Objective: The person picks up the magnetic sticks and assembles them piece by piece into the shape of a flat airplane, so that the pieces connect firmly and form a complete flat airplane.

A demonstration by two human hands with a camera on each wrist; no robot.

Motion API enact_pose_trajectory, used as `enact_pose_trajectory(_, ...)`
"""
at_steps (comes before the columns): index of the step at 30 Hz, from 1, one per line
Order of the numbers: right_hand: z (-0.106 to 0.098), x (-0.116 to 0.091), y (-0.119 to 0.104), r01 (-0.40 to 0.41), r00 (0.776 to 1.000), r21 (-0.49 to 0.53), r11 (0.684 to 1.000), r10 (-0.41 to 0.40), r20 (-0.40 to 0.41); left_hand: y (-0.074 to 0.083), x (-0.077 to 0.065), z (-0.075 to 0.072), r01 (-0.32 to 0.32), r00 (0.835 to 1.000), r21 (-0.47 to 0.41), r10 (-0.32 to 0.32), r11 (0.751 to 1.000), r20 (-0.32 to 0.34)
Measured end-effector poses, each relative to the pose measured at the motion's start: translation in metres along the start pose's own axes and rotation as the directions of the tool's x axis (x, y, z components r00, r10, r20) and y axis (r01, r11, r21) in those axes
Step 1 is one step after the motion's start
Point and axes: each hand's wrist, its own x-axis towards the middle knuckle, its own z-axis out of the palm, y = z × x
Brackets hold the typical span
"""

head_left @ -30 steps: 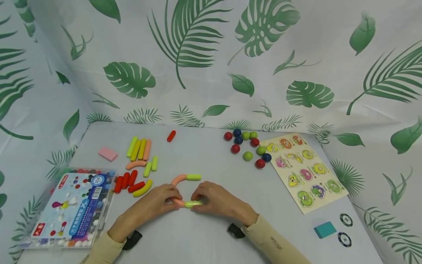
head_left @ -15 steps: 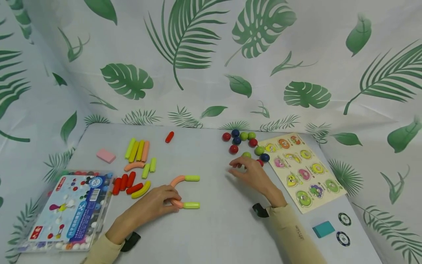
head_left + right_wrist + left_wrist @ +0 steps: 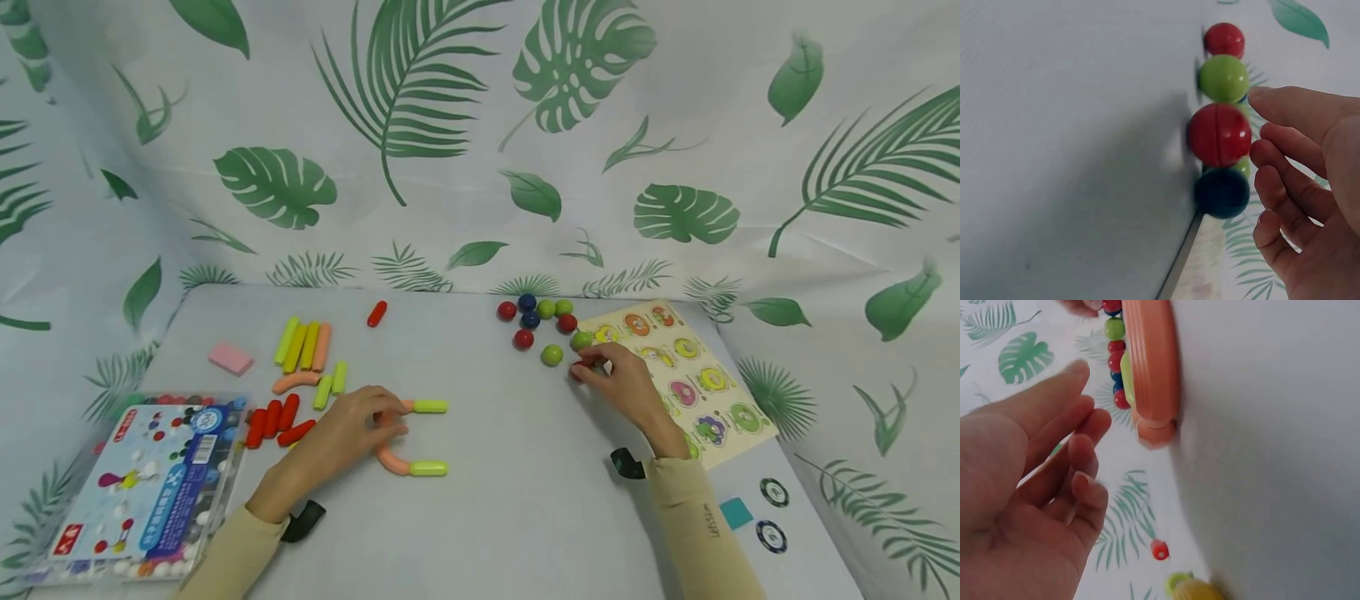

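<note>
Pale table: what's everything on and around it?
Pale table: 1, white, underneath
Leafy backdrop cloth: 1, white, green, behind
Clear plastic box: 1, blue label, left
Rectangular blocks: 2, pink left, teal right
Loose straight sticks: 11, red, lime, yellow, orange, left
Curved orange stick: 1, orange, left
Yellow piece: 1, yellow, left, mostly hidden
Ridged U-shape: 1, orange, lime, centre
Glossy balls: 11, red, green, navy, right
Picture board: 1, cream, right
Round chips: 2, black-white, right
Wrist cameras: 2, black, near wrists
Sleeves: 2, beige, front
Left hand: 1, bare, beside U-shape
Right hand: 1, bare, at red ball
</note>
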Motion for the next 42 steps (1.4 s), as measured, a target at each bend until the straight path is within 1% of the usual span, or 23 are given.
enact_pose_trajectory(4, 0.001, -0.001, 0.002, -0.026, 0.999, 0.000, 1.000, 0.026, 0.028, -0.004, 0.011, 0.003, -0.010, 0.999, 0.023, 0.011, 1.000, -0.049)
enact_pose_trajectory(8, 0.002, -0.003, 0.003, -0.046, 0.998, -0.012, 0.999, 0.046, 0.038, -0.007, 0.021, 0.008, -0.034, 0.997, 0.059, 0.038, 0.998, -0.063)
enact_pose_trajectory(12, 0.002, -0.007, 0.002, -0.068, 0.995, -0.009, 0.998, 0.068, 0.070, -0.010, 0.029, 0.013, -0.043, 0.998, 0.096, 0.047, 0.994, -0.037)
enact_pose_trajectory(17, 0.004, -0.010, -0.004, -0.051, 0.993, -0.009, 0.999, 0.052, 0.109, -0.011, 0.035, 0.019, -0.031, 0.999, 0.142, 0.029, 0.989, 0.013)
enact_pose_trajectory(22, 0.008, -0.013, -0.011, -0.039, 0.993, -0.002, 0.999, 0.039, 0.111, -0.012, 0.037, 0.021, -0.028, 0.999, 0.183, 0.024, 0.983, 0.025)
enact_pose_trajectory(24, 0.011, -0.014, -0.015, -0.024, 0.994, 0.016, 1.000, 0.022, 0.111, -0.011, 0.037, 0.021, -0.027, 0.999, 0.193, 0.023, 0.981, 0.023)
enact_pose_trajectory(27, 0.019, -0.014, -0.025, 0.021, 0.993, 0.032, 0.999, -0.025, 0.116, -0.011, 0.037, 0.021, -0.021, 1.000, 0.194, 0.016, 0.981, 0.025)
enact_pose_trajectory(31, 0.036, -0.010, -0.043, 0.098, 0.984, 0.070, 0.993, -0.107, 0.144, -0.011, 0.036, 0.020, -0.015, 1.000, 0.191, 0.011, 0.981, 0.022)
enact_pose_trajectory(33, 0.045, -0.006, -0.053, 0.135, 0.976, 0.094, 0.986, -0.149, 0.159, -0.011, 0.036, 0.020, -0.016, 1.000, 0.188, 0.012, 0.982, 0.019)
enact_pose_trajectory(36, 0.059, -0.002, -0.069, 0.171, 0.962, 0.130, 0.977, -0.194, 0.192, -0.012, 0.036, 0.020, -0.018, 1.000, 0.178, 0.015, 0.984, 0.018)
enact_pose_trajectory(42, 0.083, 0.004, -0.100, 0.212, 0.932, 0.151, 0.965, -0.247, 0.265, -0.012, 0.037, 0.021, -0.016, 1.000, 0.180, 0.012, 0.984, 0.022)
